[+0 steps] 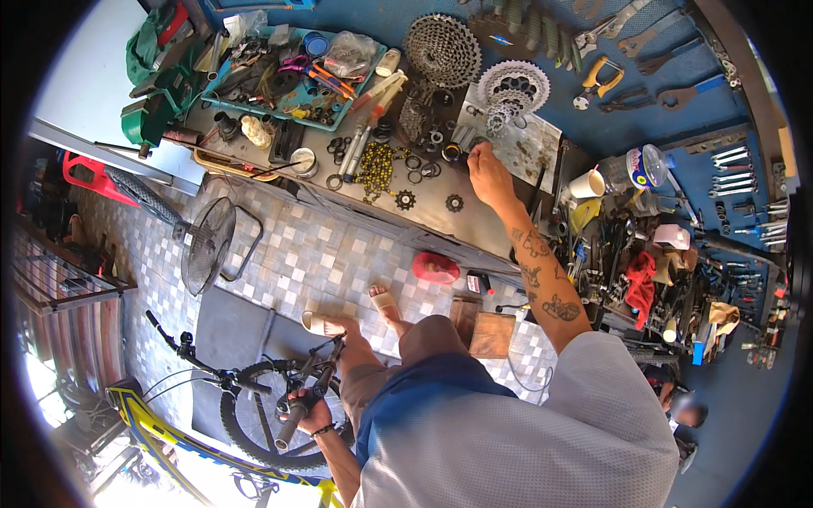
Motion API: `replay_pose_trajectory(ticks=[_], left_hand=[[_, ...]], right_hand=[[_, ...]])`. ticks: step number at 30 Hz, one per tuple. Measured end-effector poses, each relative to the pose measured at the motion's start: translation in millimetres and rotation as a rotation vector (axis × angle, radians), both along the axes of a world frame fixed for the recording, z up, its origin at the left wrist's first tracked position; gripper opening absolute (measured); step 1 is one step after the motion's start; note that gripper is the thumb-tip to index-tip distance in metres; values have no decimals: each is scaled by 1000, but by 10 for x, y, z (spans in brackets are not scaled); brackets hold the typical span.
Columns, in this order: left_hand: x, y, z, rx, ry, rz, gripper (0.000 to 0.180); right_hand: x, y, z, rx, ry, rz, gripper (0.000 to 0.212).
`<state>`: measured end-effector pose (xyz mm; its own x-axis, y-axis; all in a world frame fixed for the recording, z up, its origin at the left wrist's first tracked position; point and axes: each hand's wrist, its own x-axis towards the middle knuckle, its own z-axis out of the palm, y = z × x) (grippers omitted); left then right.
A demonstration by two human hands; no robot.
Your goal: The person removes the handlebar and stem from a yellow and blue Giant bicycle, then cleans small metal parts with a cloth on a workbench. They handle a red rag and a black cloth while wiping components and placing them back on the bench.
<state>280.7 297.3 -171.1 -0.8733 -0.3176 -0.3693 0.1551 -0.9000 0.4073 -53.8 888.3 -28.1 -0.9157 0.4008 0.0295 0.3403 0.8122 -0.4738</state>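
Nearest the body, the left forearm [342,464] comes in low beside the shirt [517,432] and angles up and to the left, a dark band [323,431] around its wrist. The left hand [317,415] has its fingers curled and clamped on a dark tube [292,425], which slants across the near side of the bike's wheel [227,415]; the yellow and blue frame [140,415] lies farther left. Beyond the knees, 2 sandalled feet stand on the tiled floor [284,258], with a red bundle [436,267] just right of them by the bench [430,220]. The tattooed right arm [542,269] stretches almost straight out from its sleeve and over the bench edge, leaning left as it goes. Its right hand [489,173] is held low over the top, back of the hand up, fingers bent and close together; I cannot tell whether they pinch anything. Just left of the fingertips sit a dark cup [451,152] and some metal sleeves [462,135]; nearer the front edge lie 2 small sprockets [405,200], with a yellow and black chain [373,172] to their left. Farther back are 2 cassettes [442,51] and, left of them, a cluttered teal tray [262,114]. Pliers [600,82] hang on the blue wall behind.
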Motion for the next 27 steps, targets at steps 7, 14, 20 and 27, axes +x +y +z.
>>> replay_pose_trajectory(ticks=[7,14,20,27], left_hand=[[-50,7,-25,-16,6,-21,75],[-317,154,64,99,-8,-26,68],[-622,342,352,139,-99,-112,75],[-1087,387,880,126,-192,-329,82]], right_hand=[[-75,289,-108,146,-98,166,32],[-72,105,-81,164,-77,53,43],[266,-124,-3,218,325,-42,39],[-316,-1743,25,-305,622,323,23]])
